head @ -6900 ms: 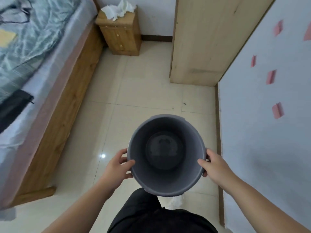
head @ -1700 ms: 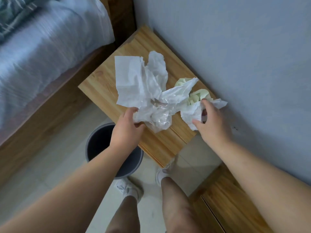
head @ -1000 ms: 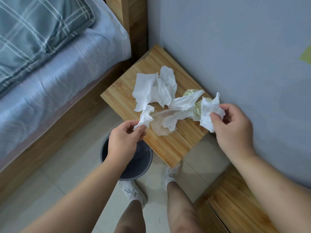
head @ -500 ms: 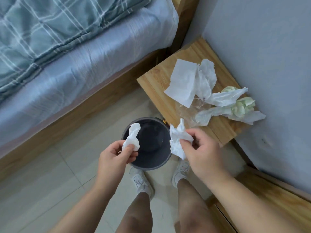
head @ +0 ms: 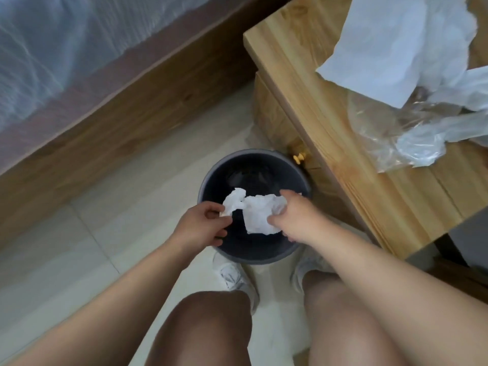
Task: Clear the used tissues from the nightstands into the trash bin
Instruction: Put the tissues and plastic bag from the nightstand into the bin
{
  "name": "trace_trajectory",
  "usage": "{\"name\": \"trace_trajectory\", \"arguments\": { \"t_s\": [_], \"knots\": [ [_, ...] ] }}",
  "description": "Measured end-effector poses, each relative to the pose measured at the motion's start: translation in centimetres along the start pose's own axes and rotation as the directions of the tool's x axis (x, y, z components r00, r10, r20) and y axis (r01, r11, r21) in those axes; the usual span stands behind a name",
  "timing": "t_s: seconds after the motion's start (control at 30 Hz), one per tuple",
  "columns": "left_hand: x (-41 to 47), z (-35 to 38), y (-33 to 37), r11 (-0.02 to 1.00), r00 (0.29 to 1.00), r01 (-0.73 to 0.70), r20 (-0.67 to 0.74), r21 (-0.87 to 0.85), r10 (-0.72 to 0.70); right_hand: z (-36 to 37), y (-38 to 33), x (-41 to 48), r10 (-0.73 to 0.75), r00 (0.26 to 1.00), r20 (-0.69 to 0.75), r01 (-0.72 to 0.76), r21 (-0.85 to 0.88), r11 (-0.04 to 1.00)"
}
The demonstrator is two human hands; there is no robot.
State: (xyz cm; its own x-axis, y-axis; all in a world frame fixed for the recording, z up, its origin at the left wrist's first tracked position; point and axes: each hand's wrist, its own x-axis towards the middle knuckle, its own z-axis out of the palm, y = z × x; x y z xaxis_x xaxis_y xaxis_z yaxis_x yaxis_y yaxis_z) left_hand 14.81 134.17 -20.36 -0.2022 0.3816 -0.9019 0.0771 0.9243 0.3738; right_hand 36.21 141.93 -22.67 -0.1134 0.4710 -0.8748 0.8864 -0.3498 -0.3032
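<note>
The grey trash bin [head: 211, 175] stands on the tiled floor in front of the wooden nightstand [head: 351, 159]. Both my hands hover over its mouth. My left hand [head: 202, 227] pinches a small crumpled white tissue [head: 233, 200]. My right hand [head: 294, 216] grips a larger crumpled white tissue [head: 260, 213]. The two tissues touch each other above the bin. On the nightstand top lie a flat white tissue [head: 396, 48], more white tissue [head: 472, 83] at the right edge and a clear plastic wrapper [head: 396, 128].
The wooden bed frame [head: 118, 114] with a pale sheet [head: 66, 40] runs along the left. My knees and white shoes [head: 235, 278] are just below the bin. A yellow drawer knob [head: 299, 157] sticks out of the nightstand front, beside the bin rim.
Both hands have carried their tissues down from beside the nightstand to just over the bin's mouth and closer together. The view has tilted down and nearer to the bin.
</note>
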Motion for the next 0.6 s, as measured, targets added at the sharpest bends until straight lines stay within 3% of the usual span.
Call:
{"name": "trace_trajectory", "arguments": {
  "t_s": [0.13,0.3,0.4,0.6],
  "knots": [
    [-0.6,0.3,0.5,1.000,1.000,-0.006,-0.026,-0.014,0.006,-1.4,-0.2,-1.4,-0.041,0.998,0.054,0.042,-0.015,0.999],
    [-4.5,1.1,4.0,0.988,0.984,-0.157,-0.082,0.004,0.157,-5.8,-0.6,-7.6,-0.168,0.984,0.060,0.152,0.209,0.966],
    [-7.5,2.2,8.3,0.961,0.959,-0.272,-0.065,0.042,0.275,-9.7,-0.6,-11.7,-0.241,0.970,-0.008,0.230,0.334,0.914],
    [-11.6,6.0,20.3,0.858,0.875,-0.467,-0.025,0.213,0.483,-20.9,1.6,-17.7,-0.286,0.926,-0.247,0.357,0.327,0.875]
  ]
}}
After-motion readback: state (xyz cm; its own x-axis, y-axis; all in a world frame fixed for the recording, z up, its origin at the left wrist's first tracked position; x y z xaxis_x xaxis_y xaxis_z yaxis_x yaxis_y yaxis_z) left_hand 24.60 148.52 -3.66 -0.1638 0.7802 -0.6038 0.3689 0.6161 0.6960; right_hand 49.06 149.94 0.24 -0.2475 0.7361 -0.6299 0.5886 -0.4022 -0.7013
